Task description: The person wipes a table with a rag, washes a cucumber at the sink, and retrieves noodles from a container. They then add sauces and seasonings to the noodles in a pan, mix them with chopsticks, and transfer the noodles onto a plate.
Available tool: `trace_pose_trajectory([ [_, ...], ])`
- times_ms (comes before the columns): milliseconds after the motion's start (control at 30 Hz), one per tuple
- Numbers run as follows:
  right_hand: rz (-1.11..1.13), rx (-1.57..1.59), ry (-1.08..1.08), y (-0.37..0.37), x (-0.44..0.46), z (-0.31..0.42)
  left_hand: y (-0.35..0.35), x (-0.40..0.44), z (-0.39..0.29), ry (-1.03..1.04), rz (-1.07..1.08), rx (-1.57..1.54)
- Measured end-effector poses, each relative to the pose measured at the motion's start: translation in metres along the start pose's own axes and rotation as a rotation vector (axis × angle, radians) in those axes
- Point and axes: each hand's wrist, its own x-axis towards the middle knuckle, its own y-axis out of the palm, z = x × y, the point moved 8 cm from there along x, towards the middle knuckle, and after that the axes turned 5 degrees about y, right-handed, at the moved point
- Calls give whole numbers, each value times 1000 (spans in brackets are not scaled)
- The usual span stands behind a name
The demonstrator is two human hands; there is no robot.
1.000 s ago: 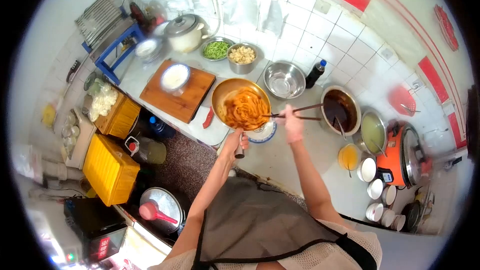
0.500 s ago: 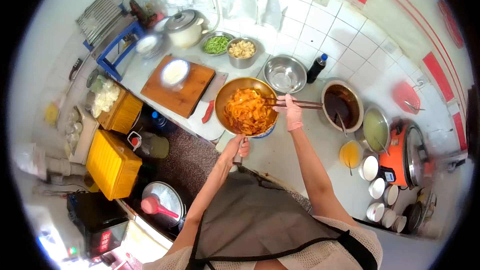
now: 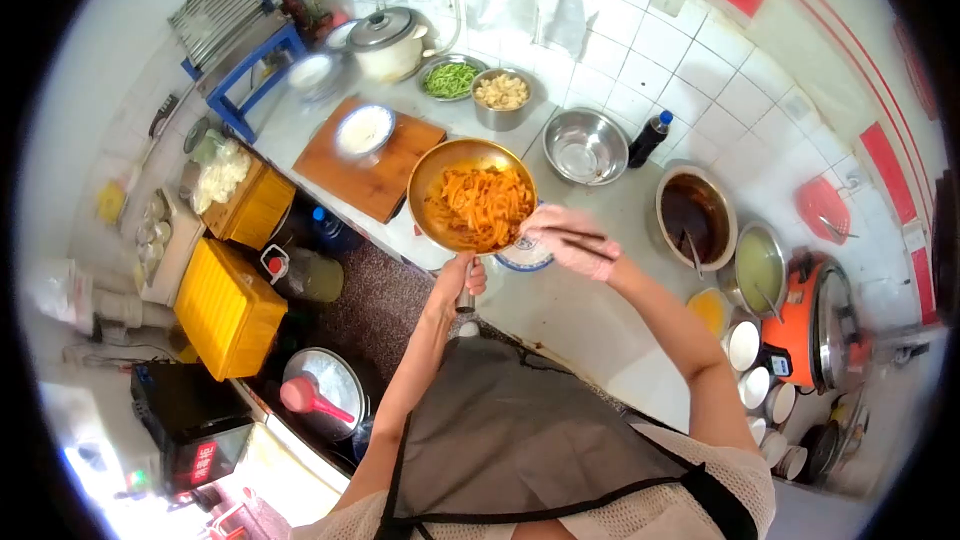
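Observation:
My left hand (image 3: 463, 278) is wrapped round the handle of a golden pan (image 3: 428, 172), holding it tilted above the counter. Orange-red coated strips of food (image 3: 482, 202) lie heaped in the pan. Gloved in thin plastic, my right hand (image 3: 572, 240) grips dark chopsticks (image 3: 582, 236) at the pan's right edge; their tips are hidden or blurred. Beneath the pan's lower right side, part of a blue-rimmed plate (image 3: 527, 258) shows on the counter.
Left of the pan, a wooden board (image 3: 403, 177) bears a white bowl (image 3: 365, 130). Behind stand green vegetables (image 3: 450, 80), a pot of pale chunks (image 3: 501, 92) and an empty steel bowl (image 3: 586, 147). Rightward are a sauce pot (image 3: 697, 218), a bottle (image 3: 650, 139) and an orange cooker (image 3: 800, 320).
The pan has shifted left and tilted, uncovering more of the plate. My right hand has dropped lower, and the chopsticks now slant differently. The view has turned slightly.

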Motion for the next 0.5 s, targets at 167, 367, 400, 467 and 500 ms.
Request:
trace_pose_trajectory([
  [167, -518, 836, 370, -2, -20, -62, 10, 5, 10, 84, -111, 39],
  [367, -812, 1180, 514, 60, -23, -140, 27, -4, 30, 146, -161, 158],
  [400, -834, 1234, 518, 65, -21, -154, 26, -6, 35, 142, -161, 164],
  [467, -895, 1276, 493, 65, -20, -165, 29, -8, 43, 119, -122, 230],
  [500, -911, 1315, 503, 66, -21, -172, 28, -9, 46, 113, -135, 254],
])
